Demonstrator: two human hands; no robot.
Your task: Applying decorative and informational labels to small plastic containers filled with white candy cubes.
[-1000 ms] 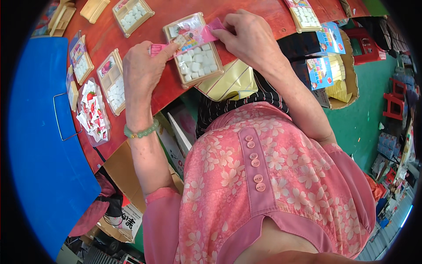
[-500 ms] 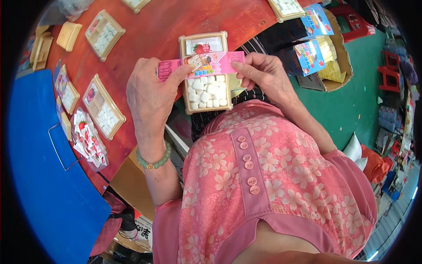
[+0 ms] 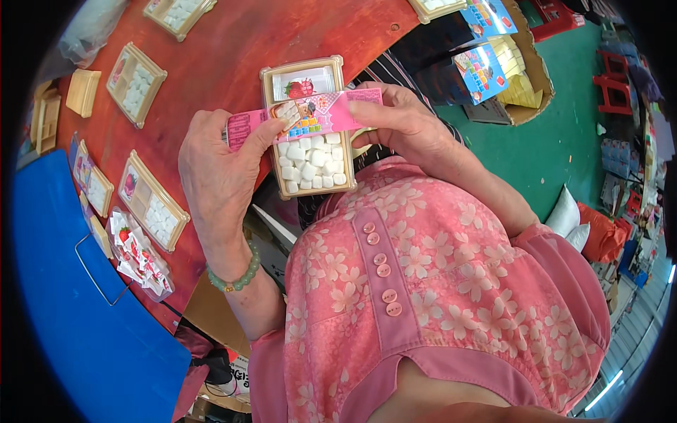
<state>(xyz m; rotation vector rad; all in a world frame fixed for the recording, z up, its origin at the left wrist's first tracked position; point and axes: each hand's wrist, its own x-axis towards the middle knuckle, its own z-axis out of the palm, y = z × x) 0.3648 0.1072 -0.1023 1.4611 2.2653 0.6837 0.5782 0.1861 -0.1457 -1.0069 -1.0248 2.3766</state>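
Note:
A tan tray [image 3: 344,74] rests at the table's near edge, holding white marshmallow-like cubes [image 3: 310,168] and, at its far end, a packet with strawberry pictures [image 3: 302,86]. Across its middle lies a printed pink paper sleeve [image 3: 328,111], overhanging both sides. My left hand [image 3: 218,166] grips the sleeve's left part, thumb on top near the tray's left edge. My right hand [image 3: 405,127] pinches its right part, thumb flat on the paper and the other fingers partly hidden behind it.
Similar filled trays [image 3: 154,201] stand on the red table [image 3: 233,42], beside a clear container of small strawberry-printed packets [image 3: 139,255]. A blue panel [image 3: 77,303] is at left. At right are blue printed boxes [image 3: 481,74], an open carton [image 3: 537,77] and red stools [image 3: 612,92].
My right thumb has slid inward from the sleeve's end onto its face. The whole view has shifted slightly; the tray and both hands now appear a little lower and further left.

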